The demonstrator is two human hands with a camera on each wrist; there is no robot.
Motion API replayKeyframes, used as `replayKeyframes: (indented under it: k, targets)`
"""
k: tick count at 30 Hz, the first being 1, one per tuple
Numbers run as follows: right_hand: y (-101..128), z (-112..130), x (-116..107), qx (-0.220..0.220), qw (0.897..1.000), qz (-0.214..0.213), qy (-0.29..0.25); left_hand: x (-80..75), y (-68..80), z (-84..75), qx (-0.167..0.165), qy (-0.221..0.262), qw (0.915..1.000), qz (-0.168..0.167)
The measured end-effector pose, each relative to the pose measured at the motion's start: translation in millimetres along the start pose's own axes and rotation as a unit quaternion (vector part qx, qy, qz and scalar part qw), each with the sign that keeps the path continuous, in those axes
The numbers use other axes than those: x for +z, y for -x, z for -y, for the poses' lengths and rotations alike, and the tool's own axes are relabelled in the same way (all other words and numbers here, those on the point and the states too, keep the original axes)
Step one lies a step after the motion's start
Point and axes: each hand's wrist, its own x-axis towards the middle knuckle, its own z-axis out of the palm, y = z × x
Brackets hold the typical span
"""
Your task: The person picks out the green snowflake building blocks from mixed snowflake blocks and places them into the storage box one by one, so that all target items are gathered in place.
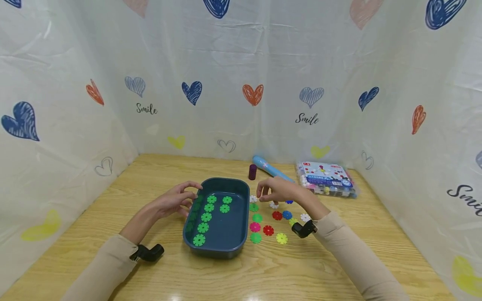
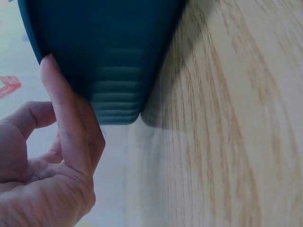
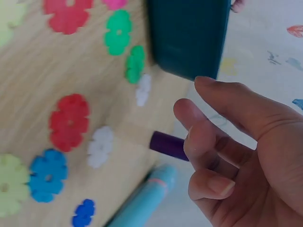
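Heart-printed curtains wall a wooden worktop. Left hand, fingers relaxed, touches the dark teal tray of green snowflake discs; right hand hovers, loosely curled and holding nothing, over scattered coloured discs.

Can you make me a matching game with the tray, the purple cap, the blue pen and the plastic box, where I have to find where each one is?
Things:
1. tray
2. purple cap
3. blue pen
4. plastic box

Places:
A. at the far right of the table, near the curtain
B. standing upright just behind the tray's far right corner
C. lying slanted between the cap and the box
D. between the two hands, with green flower pieces inside

Pairs: 1-D, 2-B, 3-C, 4-A
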Motion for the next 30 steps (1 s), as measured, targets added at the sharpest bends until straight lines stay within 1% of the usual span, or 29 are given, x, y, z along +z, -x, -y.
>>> replayKeyframes:
  k: [5,9,13,17,21,27,30]
  targets:
    - [4.0,-13.7,17.0,-0.026,0.999,0.021,-0.008,-1.0,-0.4,0.2,-0.001,0.001,1.0000,0.000]
    - [6.6,-15.4,26.7,-0.040,0.999,0.034,-0.001,-0.5,-0.4,0.5,-0.001,-0.001,1.0000,-0.002]
    - [7.8,-15.3,33.9,-0.046,0.998,0.040,-0.004,-0.1,-0.2,0.9,0.000,-0.002,1.0000,0.002]
    - [7.6,-14.1,38.8,-0.043,0.998,0.046,-0.008,-0.5,-0.5,2.0,0.000,-0.001,1.0000,0.004]
    - [6.3,-11.9,41.7,-0.036,0.998,0.049,0.001,-0.9,-0.7,2.9,0.000,-0.002,1.0000,0.002]
    - [4.8,-14.9,41.8,-0.010,0.999,0.048,0.001,0.0,-0.1,2.2,-0.004,-0.001,1.0000,-0.002]
    - [5.3,-18.8,39.9,0.006,0.999,0.050,-0.014,0.7,-0.1,1.5,-0.005,0.001,1.0000,-0.006]
